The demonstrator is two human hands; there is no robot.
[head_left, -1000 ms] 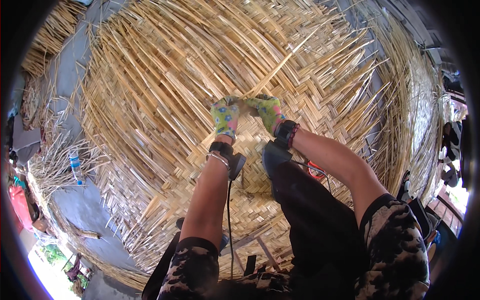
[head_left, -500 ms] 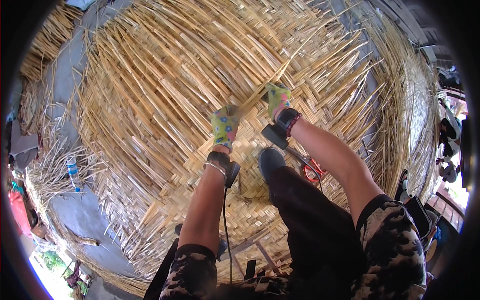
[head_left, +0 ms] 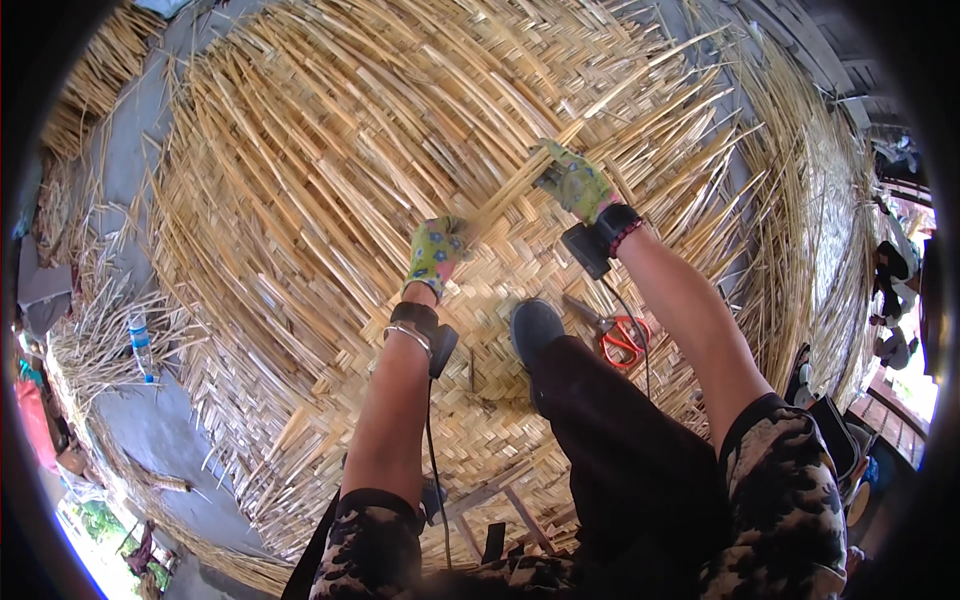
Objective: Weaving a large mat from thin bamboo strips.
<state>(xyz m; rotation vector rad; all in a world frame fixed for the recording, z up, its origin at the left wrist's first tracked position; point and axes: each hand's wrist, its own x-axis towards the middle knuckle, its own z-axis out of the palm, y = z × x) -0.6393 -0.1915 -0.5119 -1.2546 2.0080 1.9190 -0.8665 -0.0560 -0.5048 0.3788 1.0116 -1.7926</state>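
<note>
Both my hands wear green floral gloves with dark fingers. My left hand [head_left: 437,248] is closed on the near end of a reed strip [head_left: 515,185], low over the woven mat [head_left: 490,345]; its fingertips are partly blurred. The strip slants away to the upper right across the weave. Beside it, my right hand [head_left: 578,188] has its fingers stretched out, touching or just over the strip; exact contact cannot be made out. Red-handled scissors [head_left: 625,342] lie on the mat, right of my shoe [head_left: 535,328].
Long loose strips [head_left: 290,180] stick out of the weave's far left part. A bundle of reeds [head_left: 800,200] lies along the right. A plastic bottle [head_left: 140,345] rests on straw scraps at the left. Cables hang from the devices on both wrists.
My right hand has shifted right and its fingers have straightened from a grip. My left hand has moved slightly left. The strip sits lower, and the scissors show more fully.
</note>
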